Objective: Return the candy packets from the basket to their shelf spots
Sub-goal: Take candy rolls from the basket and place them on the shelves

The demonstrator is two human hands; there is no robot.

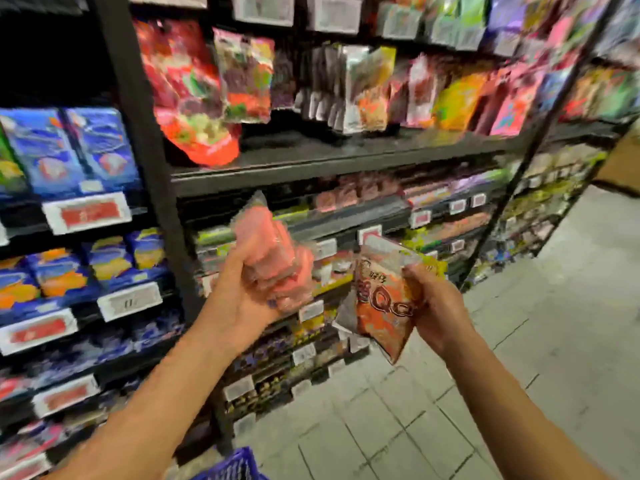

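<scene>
Before the shelves, left hand (239,292) grips pink packets (273,261) upright (blurred).

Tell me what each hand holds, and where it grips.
Left hand grips pink packets round their lower part. Right hand holds an orange packet by its right edge.

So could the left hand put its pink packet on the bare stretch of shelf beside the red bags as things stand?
Probably yes. The left hand holds the pink packet just below that shelf, and nothing stands between them. The right hand, gripping the orange packet, is off to the side.
</scene>
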